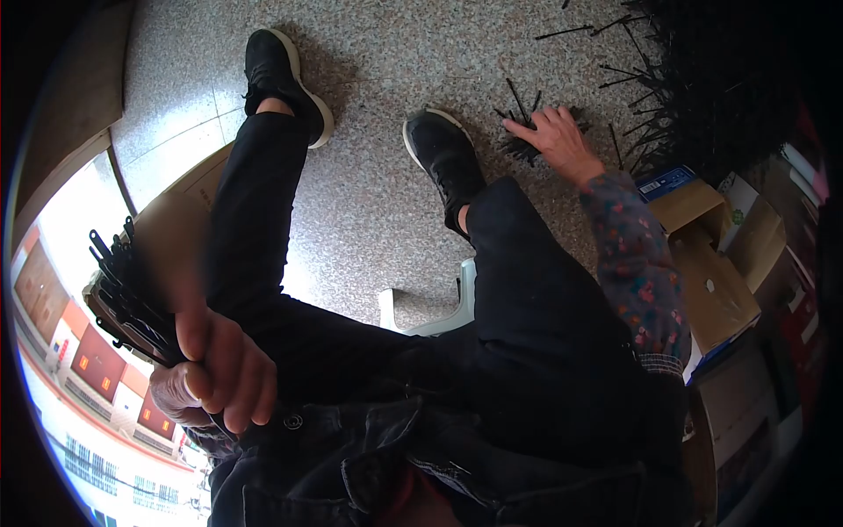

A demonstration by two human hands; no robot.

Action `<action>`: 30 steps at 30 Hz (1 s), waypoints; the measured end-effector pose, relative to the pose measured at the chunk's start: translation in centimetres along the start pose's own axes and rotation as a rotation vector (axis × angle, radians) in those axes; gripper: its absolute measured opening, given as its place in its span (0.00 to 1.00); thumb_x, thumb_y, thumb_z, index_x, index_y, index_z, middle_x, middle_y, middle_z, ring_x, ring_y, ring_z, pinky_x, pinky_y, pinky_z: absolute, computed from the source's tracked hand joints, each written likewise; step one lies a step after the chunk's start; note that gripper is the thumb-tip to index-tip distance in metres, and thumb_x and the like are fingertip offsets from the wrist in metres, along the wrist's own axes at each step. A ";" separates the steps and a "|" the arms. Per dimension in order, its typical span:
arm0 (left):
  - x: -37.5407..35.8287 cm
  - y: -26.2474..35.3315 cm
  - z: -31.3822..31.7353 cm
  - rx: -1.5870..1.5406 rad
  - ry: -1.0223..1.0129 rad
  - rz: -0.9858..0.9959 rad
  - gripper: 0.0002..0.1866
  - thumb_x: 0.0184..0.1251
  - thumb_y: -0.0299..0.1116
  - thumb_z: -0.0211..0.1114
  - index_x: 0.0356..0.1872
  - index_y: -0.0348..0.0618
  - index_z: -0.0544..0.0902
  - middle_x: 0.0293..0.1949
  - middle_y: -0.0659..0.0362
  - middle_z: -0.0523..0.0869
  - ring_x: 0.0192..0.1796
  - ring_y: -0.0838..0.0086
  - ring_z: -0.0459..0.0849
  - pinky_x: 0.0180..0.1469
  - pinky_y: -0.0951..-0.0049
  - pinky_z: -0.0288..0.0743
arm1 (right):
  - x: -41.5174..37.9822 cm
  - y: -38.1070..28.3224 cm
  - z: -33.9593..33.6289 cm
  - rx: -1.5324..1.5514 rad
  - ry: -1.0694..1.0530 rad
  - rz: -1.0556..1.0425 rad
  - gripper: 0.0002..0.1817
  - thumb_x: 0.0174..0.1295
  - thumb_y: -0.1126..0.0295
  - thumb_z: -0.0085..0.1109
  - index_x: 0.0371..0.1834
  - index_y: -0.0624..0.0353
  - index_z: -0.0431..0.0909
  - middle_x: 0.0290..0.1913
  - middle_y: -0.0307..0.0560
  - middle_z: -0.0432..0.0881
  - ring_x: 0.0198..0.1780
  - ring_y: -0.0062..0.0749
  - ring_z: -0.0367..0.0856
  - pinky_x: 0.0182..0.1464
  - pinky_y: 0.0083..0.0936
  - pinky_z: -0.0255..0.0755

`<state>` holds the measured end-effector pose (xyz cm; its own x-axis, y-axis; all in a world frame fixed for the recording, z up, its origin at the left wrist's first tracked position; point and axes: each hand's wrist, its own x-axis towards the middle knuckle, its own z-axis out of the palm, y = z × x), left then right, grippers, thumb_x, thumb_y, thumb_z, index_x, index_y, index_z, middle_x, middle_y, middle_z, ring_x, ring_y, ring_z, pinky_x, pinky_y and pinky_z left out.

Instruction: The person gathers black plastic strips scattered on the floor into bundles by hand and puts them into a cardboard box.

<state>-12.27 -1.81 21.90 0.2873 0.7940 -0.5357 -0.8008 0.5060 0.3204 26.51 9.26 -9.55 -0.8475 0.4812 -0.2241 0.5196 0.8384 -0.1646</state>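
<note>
My left hand [219,369], raised at the left, is wrapped round a bundle of thin black sticks [123,281]. Small loops or holes show at the far ends of several sticks. Down on the floor, my right hand [555,140] is over a small heap of similar black sticks [524,151]. Its thumb is stretched away from the other fingers, which bend down over the heap. Whether its fingertips touch any stick is hard to see. A blurred patch covers the area just above my left hand.
A large black pile of sticks [720,79] spreads at the upper right, with loose ones around it. Open cardboard boxes [716,290] stand right of my right arm. Between my legs is part of a white stool [439,323]. My shoes [439,154] rest on the speckled floor [369,211].
</note>
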 end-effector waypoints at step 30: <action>0.7 -0.4 1.0 0.073 0.042 0.042 0.13 0.62 0.25 0.58 0.38 0.46 0.61 0.15 0.60 0.71 0.14 0.70 0.77 0.20 0.68 0.76 | -0.8 -0.3 3.0 1.567 -0.059 0.961 0.14 0.52 0.64 0.61 0.29 0.68 0.80 0.24 0.47 0.81 0.27 0.38 0.81 0.30 0.34 0.71</action>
<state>-11.22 -1.15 22.13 0.2305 0.8009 -0.5527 -0.7707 0.4970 0.3987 27.40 7.86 -12.25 -0.2451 0.5555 -0.7946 0.4061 -0.6854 -0.6045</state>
